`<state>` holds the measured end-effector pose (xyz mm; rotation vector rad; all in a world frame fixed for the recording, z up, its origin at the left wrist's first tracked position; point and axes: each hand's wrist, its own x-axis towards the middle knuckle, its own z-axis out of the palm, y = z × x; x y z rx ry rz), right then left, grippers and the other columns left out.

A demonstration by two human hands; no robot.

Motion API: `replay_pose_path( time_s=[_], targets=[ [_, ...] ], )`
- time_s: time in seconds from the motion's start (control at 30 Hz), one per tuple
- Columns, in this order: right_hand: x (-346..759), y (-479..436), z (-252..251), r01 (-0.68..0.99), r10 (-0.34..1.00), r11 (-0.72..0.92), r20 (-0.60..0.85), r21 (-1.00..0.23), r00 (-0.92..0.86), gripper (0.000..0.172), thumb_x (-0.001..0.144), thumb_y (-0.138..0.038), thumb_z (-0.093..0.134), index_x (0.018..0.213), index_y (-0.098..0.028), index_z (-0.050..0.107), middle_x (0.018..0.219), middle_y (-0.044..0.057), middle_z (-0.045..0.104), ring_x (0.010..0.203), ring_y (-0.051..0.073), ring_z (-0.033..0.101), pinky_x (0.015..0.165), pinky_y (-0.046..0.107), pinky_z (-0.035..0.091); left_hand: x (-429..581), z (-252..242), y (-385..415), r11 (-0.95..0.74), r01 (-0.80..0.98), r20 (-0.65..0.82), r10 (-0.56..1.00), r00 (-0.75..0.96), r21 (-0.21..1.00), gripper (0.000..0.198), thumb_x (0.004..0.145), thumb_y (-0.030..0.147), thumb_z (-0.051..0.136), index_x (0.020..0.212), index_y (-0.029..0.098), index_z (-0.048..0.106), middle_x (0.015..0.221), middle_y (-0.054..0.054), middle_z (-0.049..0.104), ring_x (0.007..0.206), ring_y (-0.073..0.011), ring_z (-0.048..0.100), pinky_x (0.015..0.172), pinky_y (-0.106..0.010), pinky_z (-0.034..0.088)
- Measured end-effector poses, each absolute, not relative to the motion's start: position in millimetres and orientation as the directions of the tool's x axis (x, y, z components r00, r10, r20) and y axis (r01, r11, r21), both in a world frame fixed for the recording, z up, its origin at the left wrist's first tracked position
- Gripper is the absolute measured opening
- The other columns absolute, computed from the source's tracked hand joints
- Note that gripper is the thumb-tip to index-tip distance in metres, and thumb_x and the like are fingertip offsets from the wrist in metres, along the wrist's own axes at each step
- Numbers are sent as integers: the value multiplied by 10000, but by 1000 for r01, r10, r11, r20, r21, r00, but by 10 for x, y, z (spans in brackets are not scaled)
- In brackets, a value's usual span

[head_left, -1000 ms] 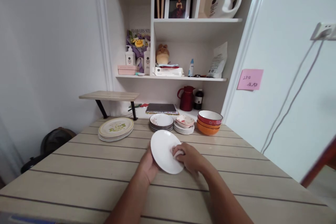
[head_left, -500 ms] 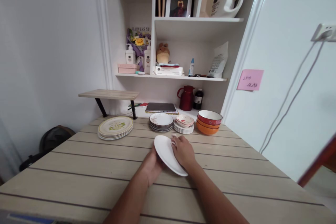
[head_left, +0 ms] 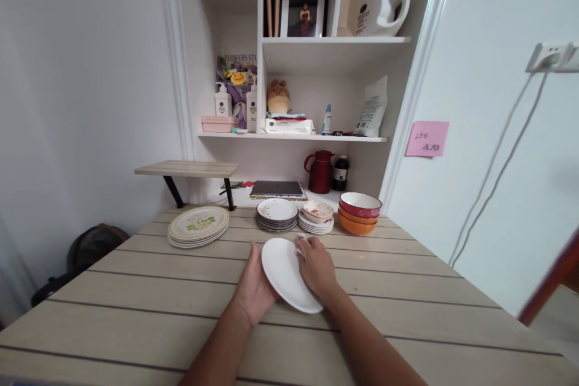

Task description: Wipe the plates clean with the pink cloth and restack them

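A white plate (head_left: pixel 287 277) is held tilted above the wooden tabletop. My left hand (head_left: pixel 257 286) grips it at its left edge, thumb up beside the rim and the other fingers hidden beneath. My right hand (head_left: pixel 316 265) is closed over the plate's right side, with a bit of white tissue (head_left: pixel 299 243) showing at its fingertips, pressed against the plate's face. Most of the tissue is covered by the fingers.
Behind my hands stand stacked yellow-rimmed plates (head_left: pixel 199 223), dark-edged plates (head_left: pixel 277 211), small white plates (head_left: pixel 316 228) topped with square dishes (head_left: pixel 318 211), and red and orange bowls (head_left: pixel 359 214). A low wooden stand (head_left: pixel 187 167) is at back left, a red jug (head_left: pixel 320 172) farther back.
My left hand has shifted slightly left, its thumb now raised beside the rim. The plate has turned a little to face up more. My right hand keeps the tissue on the plate.
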<state>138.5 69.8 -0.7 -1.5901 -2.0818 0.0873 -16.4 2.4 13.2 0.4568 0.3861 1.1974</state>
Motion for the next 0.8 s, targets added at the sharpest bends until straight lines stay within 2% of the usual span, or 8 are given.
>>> replay_pose_path(
  time_s=[0.13,0.2,0.37,0.5,0.57,0.73,0.8],
  targets=[
    [1423,673,25,801,887,399,409,-446,-214,561,800,-95,509,1333,-267,485,1204,87,590,1077,232,548,886,321,388,-167,32,64,292,-759,-205,956,211,582,608,819,276,627,1365,61,466,1116,-171,709,1117,-296,628,1030,-418,420],
    [1431,646,45,750,874,438,432,-496,-224,590,748,-71,524,1302,-272,505,1211,62,606,1102,227,545,898,317,388,-171,-17,85,286,-761,-244,954,172,582,618,798,195,617,1369,31,451,1080,-179,720,1081,-296,649,1011,-417,441],
    [1437,616,65,749,885,431,400,-504,-239,404,754,-66,492,1065,-254,667,1117,50,644,1057,216,563,904,312,376,-160,-15,70,261,-729,-202,965,170,633,596,759,141,637,1333,52,507,1094,-182,713,1064,-315,656,999,-434,451],
    [1403,617,88,806,893,341,433,-484,-118,381,792,-115,511,1097,-266,684,1131,74,610,1054,241,541,893,333,364,-127,12,49,225,-691,-144,974,174,687,573,741,130,673,1298,77,548,1069,-184,722,1027,-315,672,975,-432,463],
    [1340,584,113,796,886,358,447,-488,-125,394,798,-124,520,1123,-284,676,1131,72,609,1067,249,530,898,347,353,-111,6,56,238,-665,-136,970,202,708,547,752,153,684,1281,85,561,1056,-184,727,1010,-308,679,964,-425,467],
    [1137,416,176,600,760,647,457,-470,-463,442,802,-120,532,1193,-303,625,1147,47,626,1072,222,530,883,315,359,-88,-15,81,219,-655,-127,974,187,723,520,825,385,650,1274,140,561,1045,-153,735,1006,-281,681,959,-412,466],
    [1121,383,183,547,724,690,442,-475,-530,409,800,-136,548,1167,-297,631,1112,37,638,1045,213,538,874,306,361,-86,-17,84,221,-677,-130,975,182,702,552,836,458,612,1290,151,546,1072,-150,728,1029,-279,672,971,-413,459]
  ],
)
